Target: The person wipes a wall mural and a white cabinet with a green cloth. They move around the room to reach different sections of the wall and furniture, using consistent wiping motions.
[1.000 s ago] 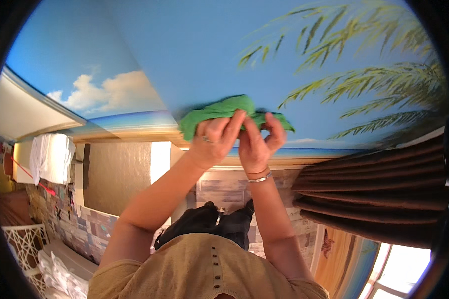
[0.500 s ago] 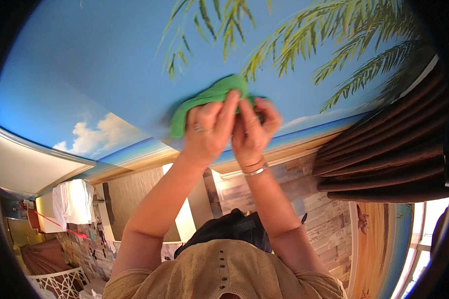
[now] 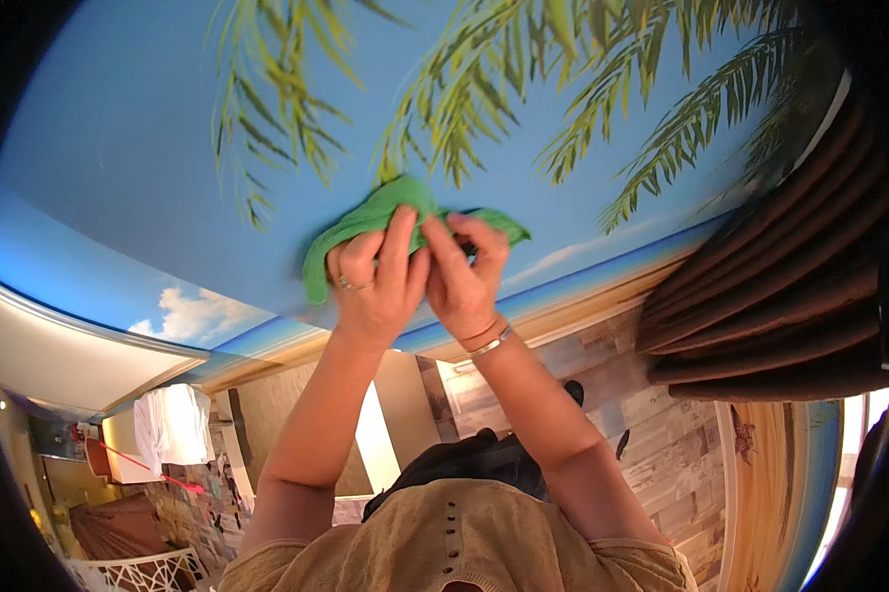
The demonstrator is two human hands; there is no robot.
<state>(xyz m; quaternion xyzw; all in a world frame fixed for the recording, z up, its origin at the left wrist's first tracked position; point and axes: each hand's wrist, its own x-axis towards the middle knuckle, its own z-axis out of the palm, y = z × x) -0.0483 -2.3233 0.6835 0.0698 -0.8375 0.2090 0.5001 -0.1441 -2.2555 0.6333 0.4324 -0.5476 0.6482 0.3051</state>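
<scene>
A tan knit top (image 3: pixel 385 543) with short sleeves (image 3: pixel 637 565) and a row of small dark buttons (image 3: pixel 450 530); black trousers (image 3: pixel 484 461); a silvery ring (image 3: pixel 357 285) on the left hand (image 3: pixel 377 292); a silvery bracelet (image 3: pixel 491 344).

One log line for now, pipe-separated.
left hand: on green cloth | right hand: on same cloth | cloth: against palm mural | right side: brown curtain

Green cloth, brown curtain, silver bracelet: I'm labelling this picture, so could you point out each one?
Green cloth (image 3: pixel 370 214), head view: on its bunched left part.
Brown curtain (image 3: pixel 775 291), head view: on the middle of its folds.
Silver bracelet (image 3: pixel 491 343), head view: on its band's outer face.
</scene>
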